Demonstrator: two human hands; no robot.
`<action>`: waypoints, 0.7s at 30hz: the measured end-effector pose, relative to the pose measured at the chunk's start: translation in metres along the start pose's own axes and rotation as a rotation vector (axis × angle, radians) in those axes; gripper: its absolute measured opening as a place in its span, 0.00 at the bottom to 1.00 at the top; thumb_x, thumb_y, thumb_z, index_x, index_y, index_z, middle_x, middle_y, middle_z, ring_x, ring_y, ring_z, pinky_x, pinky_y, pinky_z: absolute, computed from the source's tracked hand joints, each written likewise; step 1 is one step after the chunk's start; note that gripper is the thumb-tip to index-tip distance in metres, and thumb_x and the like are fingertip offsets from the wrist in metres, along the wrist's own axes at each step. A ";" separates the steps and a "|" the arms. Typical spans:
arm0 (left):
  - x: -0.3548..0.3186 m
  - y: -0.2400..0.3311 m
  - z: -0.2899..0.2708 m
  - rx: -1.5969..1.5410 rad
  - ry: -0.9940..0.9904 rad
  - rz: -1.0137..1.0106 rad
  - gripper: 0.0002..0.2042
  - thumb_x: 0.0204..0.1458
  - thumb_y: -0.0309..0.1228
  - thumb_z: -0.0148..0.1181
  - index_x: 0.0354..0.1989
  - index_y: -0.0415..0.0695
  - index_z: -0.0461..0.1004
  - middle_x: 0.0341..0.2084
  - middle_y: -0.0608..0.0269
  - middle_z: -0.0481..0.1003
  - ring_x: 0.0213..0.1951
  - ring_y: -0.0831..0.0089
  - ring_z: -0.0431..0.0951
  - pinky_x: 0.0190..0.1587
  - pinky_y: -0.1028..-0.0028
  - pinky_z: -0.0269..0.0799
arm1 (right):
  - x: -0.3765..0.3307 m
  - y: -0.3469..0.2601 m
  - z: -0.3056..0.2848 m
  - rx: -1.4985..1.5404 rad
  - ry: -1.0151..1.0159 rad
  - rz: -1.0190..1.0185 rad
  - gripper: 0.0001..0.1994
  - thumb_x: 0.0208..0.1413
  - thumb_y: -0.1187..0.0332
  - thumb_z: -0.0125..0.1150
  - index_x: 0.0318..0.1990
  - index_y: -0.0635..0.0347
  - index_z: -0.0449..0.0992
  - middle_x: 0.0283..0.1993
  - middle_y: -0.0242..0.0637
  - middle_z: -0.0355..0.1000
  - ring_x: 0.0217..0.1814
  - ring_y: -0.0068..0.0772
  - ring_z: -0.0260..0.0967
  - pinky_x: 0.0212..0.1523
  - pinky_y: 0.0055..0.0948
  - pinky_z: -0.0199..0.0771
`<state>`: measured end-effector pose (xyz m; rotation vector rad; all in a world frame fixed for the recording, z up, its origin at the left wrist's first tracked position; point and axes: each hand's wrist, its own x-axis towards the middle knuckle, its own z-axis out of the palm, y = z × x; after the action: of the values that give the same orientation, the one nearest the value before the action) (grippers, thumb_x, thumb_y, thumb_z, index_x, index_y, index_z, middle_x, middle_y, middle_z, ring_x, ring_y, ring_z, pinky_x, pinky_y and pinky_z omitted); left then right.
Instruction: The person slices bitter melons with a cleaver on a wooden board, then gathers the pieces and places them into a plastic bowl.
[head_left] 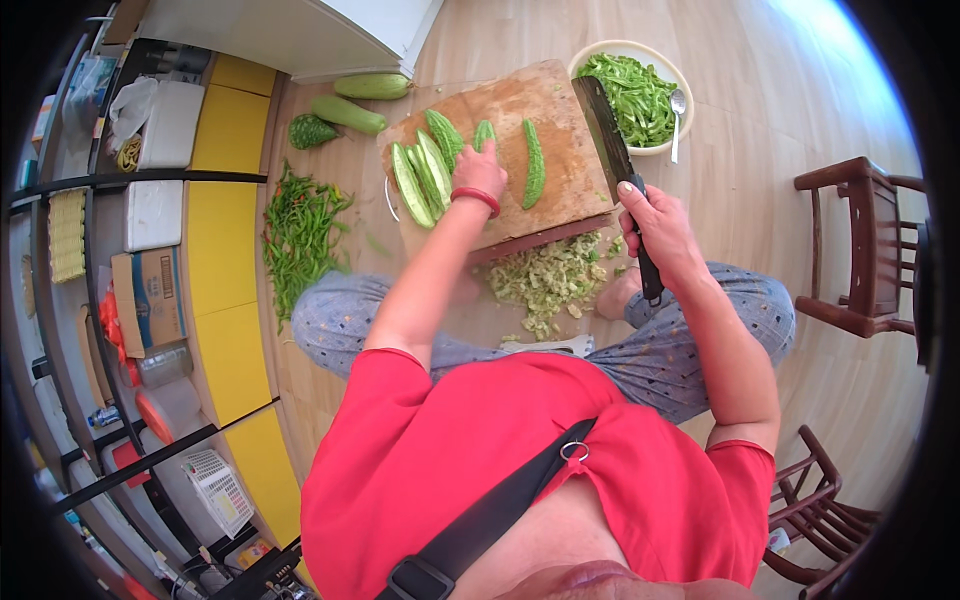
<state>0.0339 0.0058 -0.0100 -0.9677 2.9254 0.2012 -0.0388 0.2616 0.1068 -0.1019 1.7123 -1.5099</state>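
Observation:
My left hand (478, 172), with a red band at the wrist, closes its fingers on a bitter melon piece (484, 133) on the wooden cutting board (575, 130). To its left lie several halved bitter melons (410, 185), some with the hollowed side up. Another bitter melon piece (534, 165) rests skin side up, apart, to the right of the hand. My right hand (660, 235) grips the black handle of a kitchen knife (604, 125). Its dark, broad blade points away from me along the board's right edge, partly over it.
A pale bowl (683, 60) with green slices and a spoon (677, 125) stands beyond the board. Scooped pith and seeds (545, 280) lie before me. Green peppers (300, 230), whole gourds (350, 115) and yellow-fronted shelving (230, 240) are at left. Wooden chairs (870, 245) stand at right.

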 end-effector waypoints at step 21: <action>0.000 0.026 -0.037 0.111 0.080 1.203 0.24 0.40 0.25 0.54 0.51 0.47 0.65 0.46 0.61 0.67 0.48 0.63 0.67 0.46 0.65 0.64 | 0.002 -0.003 -0.020 0.147 0.162 -0.048 0.15 0.57 0.57 0.52 0.26 0.58 0.65 0.18 0.27 0.61 0.14 0.16 0.56 0.15 0.19 0.59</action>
<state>0.0182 0.0210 0.0289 0.8886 3.0842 0.0239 -0.0532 0.2753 0.1073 0.0586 1.7279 -1.7142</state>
